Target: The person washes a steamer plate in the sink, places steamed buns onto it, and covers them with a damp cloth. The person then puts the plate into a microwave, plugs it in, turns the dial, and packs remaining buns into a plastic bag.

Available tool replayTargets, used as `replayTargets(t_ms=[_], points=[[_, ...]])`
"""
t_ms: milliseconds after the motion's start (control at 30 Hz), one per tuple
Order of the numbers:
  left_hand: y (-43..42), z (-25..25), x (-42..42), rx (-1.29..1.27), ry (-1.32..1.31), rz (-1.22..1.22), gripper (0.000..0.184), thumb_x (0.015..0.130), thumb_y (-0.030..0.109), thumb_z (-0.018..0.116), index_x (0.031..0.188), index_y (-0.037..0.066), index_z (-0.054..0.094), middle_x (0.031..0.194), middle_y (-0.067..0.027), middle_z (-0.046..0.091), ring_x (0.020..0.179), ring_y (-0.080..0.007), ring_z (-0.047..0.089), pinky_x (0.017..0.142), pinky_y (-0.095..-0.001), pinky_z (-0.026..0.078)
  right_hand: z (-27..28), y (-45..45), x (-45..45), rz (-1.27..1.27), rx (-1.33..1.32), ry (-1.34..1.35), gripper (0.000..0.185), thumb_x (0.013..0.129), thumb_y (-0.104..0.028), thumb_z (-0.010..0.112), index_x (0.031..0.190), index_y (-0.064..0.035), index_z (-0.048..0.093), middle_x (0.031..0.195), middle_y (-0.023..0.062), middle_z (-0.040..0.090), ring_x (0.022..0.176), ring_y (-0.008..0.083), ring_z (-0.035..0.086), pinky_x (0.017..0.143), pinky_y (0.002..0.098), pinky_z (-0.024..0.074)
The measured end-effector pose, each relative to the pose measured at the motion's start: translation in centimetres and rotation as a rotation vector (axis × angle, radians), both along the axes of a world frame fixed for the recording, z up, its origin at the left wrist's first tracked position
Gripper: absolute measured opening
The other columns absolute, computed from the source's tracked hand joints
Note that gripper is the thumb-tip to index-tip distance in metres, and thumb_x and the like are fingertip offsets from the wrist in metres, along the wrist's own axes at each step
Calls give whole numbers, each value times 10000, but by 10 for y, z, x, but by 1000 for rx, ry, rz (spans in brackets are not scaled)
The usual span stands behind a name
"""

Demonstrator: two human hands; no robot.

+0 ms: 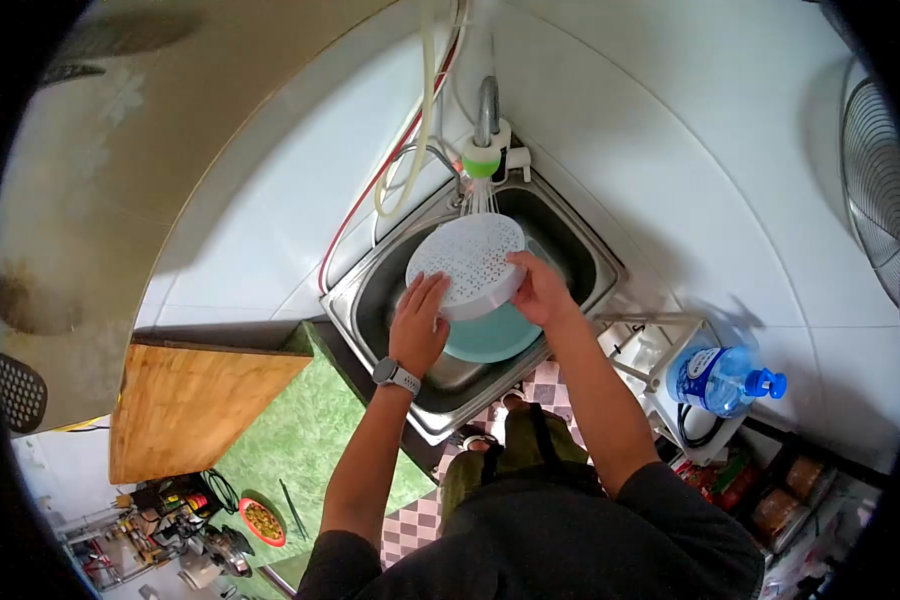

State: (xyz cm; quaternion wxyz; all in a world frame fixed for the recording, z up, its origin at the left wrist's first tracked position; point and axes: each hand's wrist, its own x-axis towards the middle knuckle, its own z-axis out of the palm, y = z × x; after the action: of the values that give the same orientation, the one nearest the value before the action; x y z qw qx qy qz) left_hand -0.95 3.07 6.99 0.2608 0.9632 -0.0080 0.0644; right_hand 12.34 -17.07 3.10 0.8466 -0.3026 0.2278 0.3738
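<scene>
A round white plastic colander point(475, 262) is held tilted over the sink, its perforated face turned up under the running water. My left hand point(420, 325) grips its near left edge, with the fingers lying across the holed surface. On the opposite side, my right hand point(542, 290) is closed round the rim. Water streams from the green-and-white tap head point(481, 162) onto the far part of the colander. Below it, a pale turquoise basin point(492, 338) sits in the steel sink point(436, 425), partly hidden by the colander.
On the left, a wooden board point(195, 405) stands by the green counter point(305, 430), which holds a bowl of food point(263, 523) and chopsticks point(293, 508). A blue water bottle point(720, 382) lies on a white rack point(650, 345) at right. A fan point(880, 180) is farther right.
</scene>
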Motion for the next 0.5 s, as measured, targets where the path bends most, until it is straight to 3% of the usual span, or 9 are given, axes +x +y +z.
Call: replayTargets(t_ms=[100, 167, 200, 267, 300, 333, 400, 433, 500], points=[[-13, -5, 10, -57, -95, 37, 583, 766, 17, 616, 1341, 60, 538, 1356, -154, 586, 1305, -382, 510, 1074, -448, 435, 10, -16, 13, 65, -61, -141, 285, 932, -182, 675, 1161, -24, 612, 1107, 81, 681, 1011, 215, 672, 870, 341, 561], [-24, -20, 21, -341, 32, 342, 469, 802, 43, 604, 1267, 26, 548, 1204, -200, 627, 1143, -377, 604, 949, -452, 491, 23, -21, 23, 71, -145, -223, 297, 964, -189, 655, 1194, -11, 598, 1131, 87, 677, 1000, 202, 670, 830, 337, 566], [-26, -25, 25, -347, 29, 339, 469, 802, 43, 604, 1267, 26, 548, 1204, -200, 627, 1143, -377, 604, 949, -452, 491, 27, -21, 23, 68, -152, -227, 297, 964, -189, 655, 1194, -11, 598, 1131, 87, 677, 1000, 202, 670, 830, 337, 566], [-29, -35, 34, -619, 253, 452, 408, 836, 63, 578, 1239, 9, 538, 1075, -202, 635, 1010, -320, 645, 833, -423, 509, 33, -18, 24, 63, -359, -417, 288, 966, -181, 650, 1205, -25, 613, 1148, 94, 677, 1009, 195, 664, 854, 331, 552], [-29, -58, 36, -823, 344, 461, 412, 882, 76, 525, 1290, 21, 498, 1115, -156, 623, 1026, -270, 638, 855, -402, 542, 28, -16, 26, 80, -415, -464, 281, 951, -122, 642, 1221, -49, 620, 1166, 94, 676, 1023, 190, 655, 902, 327, 524], [-35, -52, 38, -821, 346, 455, 412, 882, 76, 525, 1290, 21, 498, 1115, -156, 623, 1026, -270, 638, 855, -402, 542, 9, -11, 30, 74, -416, -463, 281, 951, -122, 642, 1221, -49, 620, 1166, 94, 676, 1023, 190, 655, 902, 327, 524], [-52, -32, 38, -1329, 463, 610, 421, 924, 79, 462, 1343, 37, 447, 1212, -140, 598, 1055, -286, 629, 890, -450, 575, -32, 1, 35, 157, -726, -877, 301, 914, -50, 640, 1214, -44, 616, 1163, 85, 679, 1034, 188, 648, 944, 321, 499], [-53, -39, 36, -1325, 474, 609, 421, 924, 79, 462, 1343, 37, 447, 1212, -140, 598, 1055, -286, 629, 890, -450, 575, -26, 9, 28, 84, -852, -1023, 295, 886, -27, 624, 1180, -19, 622, 1108, 117, 681, 1040, 215, 651, 901, 324, 510], [-54, -54, 33, -1485, 531, 603, 417, 948, 72, 412, 1364, 40, 422, 1283, -139, 569, 1099, -302, 621, 902, -490, 589, -37, 34, 24, 35, -899, -1049, 271, 891, -29, 619, 1161, -17, 625, 1068, 123, 687, 1006, 215, 664, 884, 331, 520]])
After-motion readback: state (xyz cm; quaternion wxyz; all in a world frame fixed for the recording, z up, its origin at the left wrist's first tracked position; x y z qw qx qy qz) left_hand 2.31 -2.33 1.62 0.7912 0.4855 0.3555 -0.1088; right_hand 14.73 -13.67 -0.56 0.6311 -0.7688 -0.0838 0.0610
